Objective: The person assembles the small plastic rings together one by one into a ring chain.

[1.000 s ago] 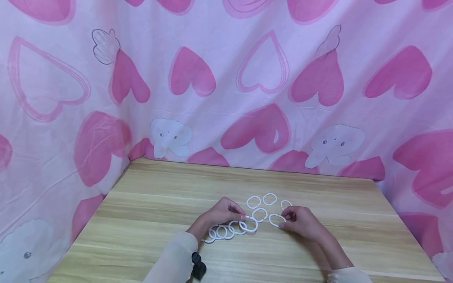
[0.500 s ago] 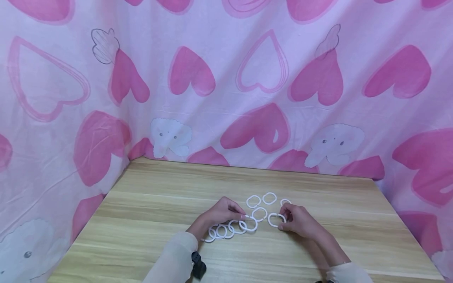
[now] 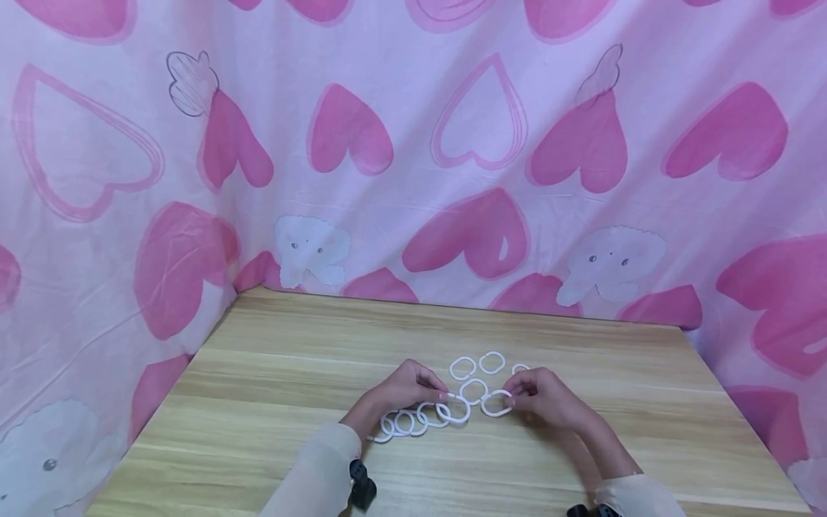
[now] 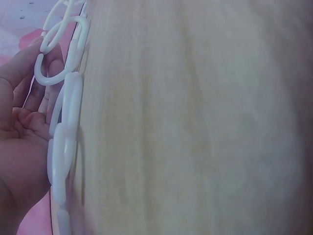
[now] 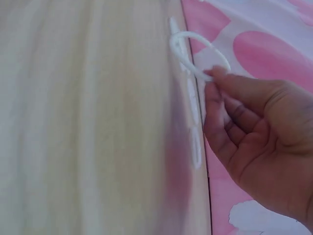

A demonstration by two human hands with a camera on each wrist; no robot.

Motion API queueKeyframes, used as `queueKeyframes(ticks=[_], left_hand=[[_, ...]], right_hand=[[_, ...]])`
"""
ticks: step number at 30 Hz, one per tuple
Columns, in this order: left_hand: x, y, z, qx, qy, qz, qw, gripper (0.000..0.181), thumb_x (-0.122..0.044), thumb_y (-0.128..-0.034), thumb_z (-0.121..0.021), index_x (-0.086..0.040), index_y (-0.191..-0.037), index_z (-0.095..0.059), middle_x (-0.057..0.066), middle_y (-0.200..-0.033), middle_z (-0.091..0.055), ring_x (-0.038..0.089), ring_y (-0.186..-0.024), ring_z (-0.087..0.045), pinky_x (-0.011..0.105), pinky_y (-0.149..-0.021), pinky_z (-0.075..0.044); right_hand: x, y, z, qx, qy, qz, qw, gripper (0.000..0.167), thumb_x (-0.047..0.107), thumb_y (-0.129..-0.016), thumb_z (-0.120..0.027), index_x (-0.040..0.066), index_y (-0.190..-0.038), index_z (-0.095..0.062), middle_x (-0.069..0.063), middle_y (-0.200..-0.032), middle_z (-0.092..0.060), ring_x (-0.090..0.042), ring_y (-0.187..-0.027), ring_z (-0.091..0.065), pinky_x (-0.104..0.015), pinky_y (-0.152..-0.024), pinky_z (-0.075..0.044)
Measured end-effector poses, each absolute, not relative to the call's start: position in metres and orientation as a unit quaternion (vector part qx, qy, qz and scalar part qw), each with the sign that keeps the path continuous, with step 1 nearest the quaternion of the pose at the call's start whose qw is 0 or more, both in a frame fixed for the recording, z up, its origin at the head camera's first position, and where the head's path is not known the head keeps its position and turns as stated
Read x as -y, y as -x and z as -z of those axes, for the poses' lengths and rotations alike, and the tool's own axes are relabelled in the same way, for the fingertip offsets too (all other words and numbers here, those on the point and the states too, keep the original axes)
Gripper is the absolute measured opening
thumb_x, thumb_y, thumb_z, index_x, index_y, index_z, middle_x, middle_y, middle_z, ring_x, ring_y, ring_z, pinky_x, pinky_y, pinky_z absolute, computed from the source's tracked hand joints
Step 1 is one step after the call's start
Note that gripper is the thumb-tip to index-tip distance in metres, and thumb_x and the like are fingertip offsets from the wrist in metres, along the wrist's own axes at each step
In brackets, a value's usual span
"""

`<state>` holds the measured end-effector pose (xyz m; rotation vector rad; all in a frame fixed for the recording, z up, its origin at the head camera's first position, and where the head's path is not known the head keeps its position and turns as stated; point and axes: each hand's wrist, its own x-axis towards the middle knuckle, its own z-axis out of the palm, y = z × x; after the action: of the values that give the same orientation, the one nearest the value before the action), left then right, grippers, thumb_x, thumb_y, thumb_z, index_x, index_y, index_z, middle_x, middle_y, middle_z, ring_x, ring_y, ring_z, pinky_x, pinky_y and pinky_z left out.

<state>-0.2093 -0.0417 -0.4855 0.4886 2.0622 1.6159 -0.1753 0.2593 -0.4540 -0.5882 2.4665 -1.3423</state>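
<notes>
head view: we have a chain (image 4: 73, 100) of white plastic rings on the tabletop, left of centre in the cluster, running from under the left forearm toward the middle. ring count: can't tell, they overlap and the far left end is hidden.

left hand (image 3: 405, 384) is pinching the chain's right-end ring between thumb and fingertips, narrow grip. left wrist view shows a gap in the side of one chain ring, and the links hanging along the palm side.

right hand (image 3: 545, 393) holds a single ring (image 5: 174, 46) by its edge, thumb against index finger, other fingers curled. that ring is tilted against the flat ones and sits just beside the chain's end ring; we see them apart.

beyond the hands, four loose rings (image 3: 474, 380) lie flat: one near the chain end, two further back, one partly behind the right hand.

around that: wood-grain table (image 3: 291, 345), pale sleeves (image 3: 316, 467) on both arms, a black gadget (image 3: 363, 492) at the left wrist. behind it all we've got a pink curtain (image 3: 407, 108) with hearts and white fluffy animals.
</notes>
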Motion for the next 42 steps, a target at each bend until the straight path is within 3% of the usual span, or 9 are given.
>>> queueKeyframes(ticks=[9, 16, 22, 42], left_hand=[[0.042, 0.209, 0.484, -0.749, -0.19, -0.59, 0.233, 0.017, -0.003, -0.087, -0.076, 0.008, -0.1, -0.076, 0.019, -0.096, -0.078, 0.0, -0.074, -0.065, 0.015, -0.071, -0.052], [0.042, 0.209, 0.484, -0.752, -0.185, -0.587, 0.234, 0.015, -0.004, -0.087, -0.077, 0.005, -0.099, -0.077, 0.018, -0.095, -0.079, 0.001, -0.075, -0.066, 0.015, -0.071, -0.052], [0.041, 0.209, 0.484, -0.75, -0.188, -0.589, 0.236, 0.015, -0.003, -0.0876, -0.076, 0.006, -0.1, -0.076, 0.019, -0.095, -0.079, 0.001, -0.075, -0.067, 0.016, -0.072, -0.053], [0.043, 0.21, 0.484, -0.746, -0.182, -0.59, 0.248, 0.014, -0.001, -0.0871, -0.075, 0.007, -0.098, -0.076, 0.014, -0.09, -0.079, 0.002, -0.073, -0.065, 0.017, -0.071, -0.052]], right_hand=[[-0.232, 0.182, 0.448, -0.827, 0.189, 0.506, 0.157, 0.019, 0.007, -0.097, -0.066, -0.009, -0.106, -0.071, -0.029, -0.096, -0.071, -0.003, -0.079, -0.063, -0.023, -0.07, -0.058], [-0.21, 0.187, 0.452, -0.822, 0.204, 0.501, 0.178, 0.017, 0.008, -0.096, -0.066, -0.007, -0.104, -0.072, -0.027, -0.094, -0.071, -0.002, -0.071, -0.058, -0.02, -0.063, -0.052], [-0.201, 0.191, 0.454, -0.829, 0.204, 0.494, 0.166, 0.016, 0.006, -0.096, -0.065, -0.006, -0.103, -0.073, -0.022, -0.087, -0.067, -0.004, -0.065, -0.054, -0.02, -0.059, -0.049], [-0.183, 0.19, 0.454, -0.84, 0.206, 0.486, 0.128, 0.014, -0.002, -0.091, -0.065, -0.01, -0.098, -0.072, -0.024, -0.081, -0.072, -0.003, -0.061, -0.056, -0.019, -0.053, -0.049]])
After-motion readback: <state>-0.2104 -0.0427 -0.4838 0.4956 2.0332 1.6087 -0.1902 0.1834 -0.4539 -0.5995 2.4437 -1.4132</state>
